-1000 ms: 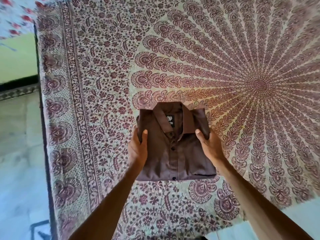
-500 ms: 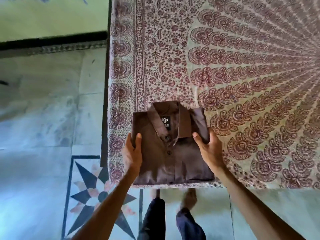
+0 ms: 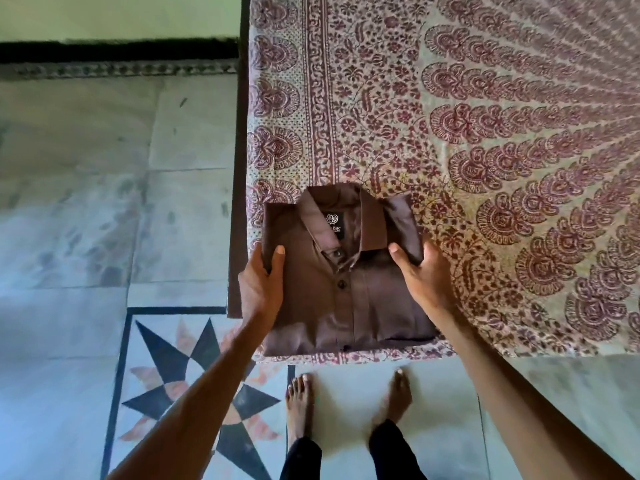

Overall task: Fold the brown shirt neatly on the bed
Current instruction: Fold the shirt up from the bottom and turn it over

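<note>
The brown shirt (image 3: 346,282) is folded into a compact rectangle, collar up and placket facing upward, and sits at the near left corner of the bed (image 3: 485,133), its lower edge just inside the near edge of the patterned bedspread (image 3: 519,220). The left hand (image 3: 261,285) grips the shirt's left edge, thumb on top and fingers hidden beneath. The right hand (image 3: 420,275) grips the right edge likewise, thumb on the front panel beside the collar (image 3: 372,225).
</note>
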A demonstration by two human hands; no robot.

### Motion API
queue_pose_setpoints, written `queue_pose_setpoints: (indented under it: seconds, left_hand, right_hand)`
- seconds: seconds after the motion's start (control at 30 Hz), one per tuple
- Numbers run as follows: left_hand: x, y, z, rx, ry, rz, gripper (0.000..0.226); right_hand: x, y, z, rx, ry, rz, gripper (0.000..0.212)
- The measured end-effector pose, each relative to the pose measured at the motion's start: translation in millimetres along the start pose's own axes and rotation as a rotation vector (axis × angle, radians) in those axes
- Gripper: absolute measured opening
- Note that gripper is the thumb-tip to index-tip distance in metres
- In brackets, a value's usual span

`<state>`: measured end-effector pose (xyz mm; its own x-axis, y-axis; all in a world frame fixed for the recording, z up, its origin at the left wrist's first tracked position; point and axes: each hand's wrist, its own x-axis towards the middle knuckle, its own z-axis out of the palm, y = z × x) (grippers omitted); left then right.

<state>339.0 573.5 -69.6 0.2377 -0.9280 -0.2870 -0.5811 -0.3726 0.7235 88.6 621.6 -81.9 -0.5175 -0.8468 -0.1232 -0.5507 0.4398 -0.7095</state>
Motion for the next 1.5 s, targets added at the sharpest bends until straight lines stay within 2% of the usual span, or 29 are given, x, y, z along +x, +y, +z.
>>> queue_pose_setpoints:
  seconds: [0.13,0.23,0.27,0.33,0.4,0.47,0.53,0.73,0.93,1.03,1.27,1.4,1.5]
  left_hand:
    - [3,-2,-3,-0.001,-0.003,-0.037,0.034]
    - [-10,3,-5,-0.002,0.069,-0.04,0.055]
    - [-13,5,-7,0.043,0.11,0.025,0.056]
    - [-15,11,-7,0.126,0.154,0.287,0.032]
    - [-13,11,-1,0.208,0.018,0.539,0.012]
    - [-13,4,9,0.282,-0.168,0.709,0.021]
    - [-18,-1,13,0.355,-0.273,0.777,0.028]
    - [-21,4,16,0.537,-0.271,0.753,0.053]
    - [-23,1,28,0.62,-0.235,0.758,0.06]
    - [-24,0,32,0.606,-0.228,0.747,0.059]
    - [-22,3,33,0.555,-0.228,0.689,0.06]
    - [-19,5,31,0.34,-0.263,0.587,0.051]
    - [-21,2,27,0.327,-0.24,0.658,0.046]
  right_hand:
    - [-6,-6,2,-0.326,-0.01,0.041,0.054]
    - [-25,-24,-1,-0.427,0.131,0.002,0.047]
    - [-32,-29,-2,-0.439,0.179,-0.029,0.04]
    - [-47,-37,-2,-0.438,0.19,-0.125,0.021]
    - [-60,-40,6,-0.424,0.086,-0.242,0.01]
    - [-67,-39,17,-0.426,-0.025,-0.327,0.012]
    - [-70,-33,30,-0.463,-0.075,-0.348,0.019]
    - [-74,-10,45,-0.42,0.004,-0.359,0.03]
    - [-76,-7,45,-0.414,-0.011,-0.35,0.047]
    - [-77,-8,47,-0.512,-0.006,-0.357,0.052]
    - [-70,-26,45,-0.621,-0.055,-0.362,0.046]
    - [-64,-34,47,-0.622,-0.034,-0.349,0.042]
    - [-61,-32,50,-0.622,-0.009,-0.35,0.041]
